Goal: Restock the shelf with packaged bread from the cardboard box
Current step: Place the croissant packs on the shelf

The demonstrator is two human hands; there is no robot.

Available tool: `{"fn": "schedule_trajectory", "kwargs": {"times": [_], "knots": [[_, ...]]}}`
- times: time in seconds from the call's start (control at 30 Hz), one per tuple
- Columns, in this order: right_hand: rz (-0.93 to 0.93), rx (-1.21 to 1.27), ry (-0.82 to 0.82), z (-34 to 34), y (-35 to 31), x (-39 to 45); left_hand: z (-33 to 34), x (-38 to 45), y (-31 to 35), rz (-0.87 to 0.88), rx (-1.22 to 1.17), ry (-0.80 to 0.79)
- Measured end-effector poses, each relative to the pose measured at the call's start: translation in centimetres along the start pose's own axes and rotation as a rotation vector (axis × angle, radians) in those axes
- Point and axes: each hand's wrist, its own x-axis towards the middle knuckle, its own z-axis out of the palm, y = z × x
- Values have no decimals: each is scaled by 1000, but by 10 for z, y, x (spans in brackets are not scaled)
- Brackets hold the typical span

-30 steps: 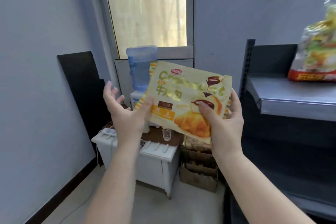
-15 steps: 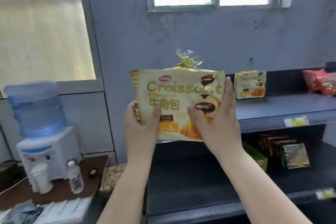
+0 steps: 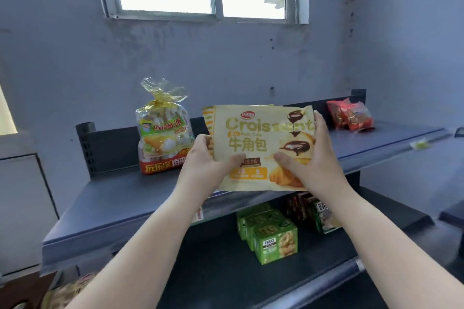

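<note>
The croissant bag (image 3: 261,148) is held upright, label facing the person, just in front of and above the top shelf (image 3: 120,198), probably so it can go down standing like its neighbours. The left hand (image 3: 208,163) pinches its lower left edge, thumb on the front; the right hand (image 3: 311,158) clamps the right side, thumb in front, fingers behind. Left of the bag on that shelf stands a tied clear bag of pastries (image 3: 163,133); right of it lie red snack packets (image 3: 350,114). Below the bag, green boxes (image 3: 275,241) sit on the lower shelf (image 3: 213,276).
</note>
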Motion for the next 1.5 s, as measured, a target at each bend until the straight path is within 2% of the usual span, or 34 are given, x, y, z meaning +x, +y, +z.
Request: {"fn": "schedule_trajectory", "kwargs": {"times": [0.2, 0.43, 0.63, 1.0, 1.17, 1.33, 1.43, 1.5], "knots": [[-6, -143, -19, -2, 42, 74, 44, 86, -9, -85, 26, -91], [36, -246, -144, 4, 112, 171, 96, 174, -28, -129, 177, -152], [79, -313, -264, 3, 170, 228, 150, 217, -41, -207, 307, -178], [3, -268, -493, 23, 218, 292, 179, 258, -54, -372, 519, -12], [-17, -220, -489, 26, 227, 303, 184, 256, -53, -389, 511, 54], [-36, -302, -506, 26, 229, 304, 192, 252, -51, -453, 526, 87], [-76, -351, -425, 23, 219, 298, 193, 244, -47, -461, 591, 133], [-106, -280, -337, 21, 202, 291, 186, 232, -39, -404, 677, 210]]}}
